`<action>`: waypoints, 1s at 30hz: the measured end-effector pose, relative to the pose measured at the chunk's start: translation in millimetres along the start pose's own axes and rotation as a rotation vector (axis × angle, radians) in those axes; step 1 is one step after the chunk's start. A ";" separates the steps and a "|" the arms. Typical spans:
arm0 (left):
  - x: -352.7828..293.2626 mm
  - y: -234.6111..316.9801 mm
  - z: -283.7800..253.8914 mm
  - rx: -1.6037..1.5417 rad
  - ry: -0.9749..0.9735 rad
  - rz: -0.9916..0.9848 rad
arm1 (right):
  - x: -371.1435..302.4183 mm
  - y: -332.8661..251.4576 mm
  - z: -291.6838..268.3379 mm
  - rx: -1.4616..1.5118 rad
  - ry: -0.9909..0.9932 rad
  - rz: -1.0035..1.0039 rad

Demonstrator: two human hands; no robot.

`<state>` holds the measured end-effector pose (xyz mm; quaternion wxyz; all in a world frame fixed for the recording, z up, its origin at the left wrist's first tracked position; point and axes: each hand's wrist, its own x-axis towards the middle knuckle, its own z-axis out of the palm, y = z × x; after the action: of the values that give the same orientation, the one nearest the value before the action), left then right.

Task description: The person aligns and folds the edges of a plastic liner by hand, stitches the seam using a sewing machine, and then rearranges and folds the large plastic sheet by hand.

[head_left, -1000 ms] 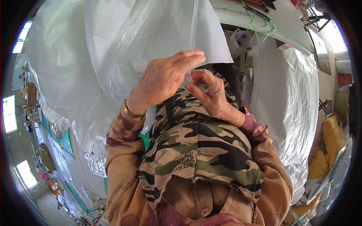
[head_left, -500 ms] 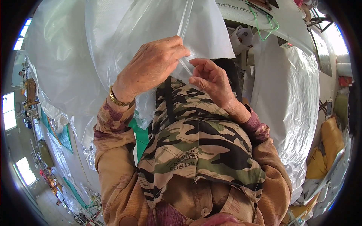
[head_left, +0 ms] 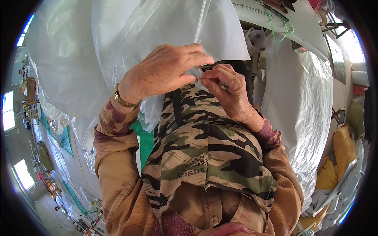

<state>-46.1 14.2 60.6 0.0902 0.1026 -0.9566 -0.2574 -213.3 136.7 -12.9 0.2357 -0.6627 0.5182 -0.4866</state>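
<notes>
A large sheet of clear plastic film hangs across the top of the view, with a narrow folded edge running down behind my left hand. That hand has its fingers stretched forward and its thumb apart below them. Film shows in the gap between, close to the thumb tip. Beside it, my right hand pinches the film's edge between thumb and forefinger, the other fingers curled. The two hands nearly meet in front of my camouflage apron. A gold watch circles my left wrist.
At upper right stands a pale work surface with a ruler scale and a green cord. Shiny silvery-white sheeting drapes along the right side. Yellow bundles lie at far right. Green material shows beside the apron.
My left hand has gone from a pinch on the film's folded edge to spread fingers, shifting slightly right. My right thumb and forefinger have closed on the film.
</notes>
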 end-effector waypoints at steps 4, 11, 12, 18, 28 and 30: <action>-3.4 -4.0 -0.9 -0.017 0.058 0.000 | 4.4 -4.7 -6.0 -0.090 -0.071 0.054; -11.5 4.5 -6.7 -0.003 0.129 -0.094 | 21.3 -8.8 -25.1 -0.433 -0.260 -0.207; -12.7 6.3 -6.1 0.013 0.181 -0.101 | 24.9 -9.3 -27.4 -0.435 -0.261 -0.208; -22.6 18.0 4.6 0.227 0.502 -0.103 | 50.6 -11.9 -36.6 -0.505 -0.235 -0.332; -23.9 21.6 43.7 0.145 0.819 -0.221 | 86.0 0.1 -44.9 -0.614 -0.159 -0.441; -19.2 17.7 49.5 0.129 0.862 -0.222 | 97.3 5.2 -46.2 -0.641 -0.152 -0.465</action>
<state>-41.5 57.3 25.3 0.4459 0.3078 -0.8289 -0.1391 -257.8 54.6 41.0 -0.0616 -0.8363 0.4611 -0.2903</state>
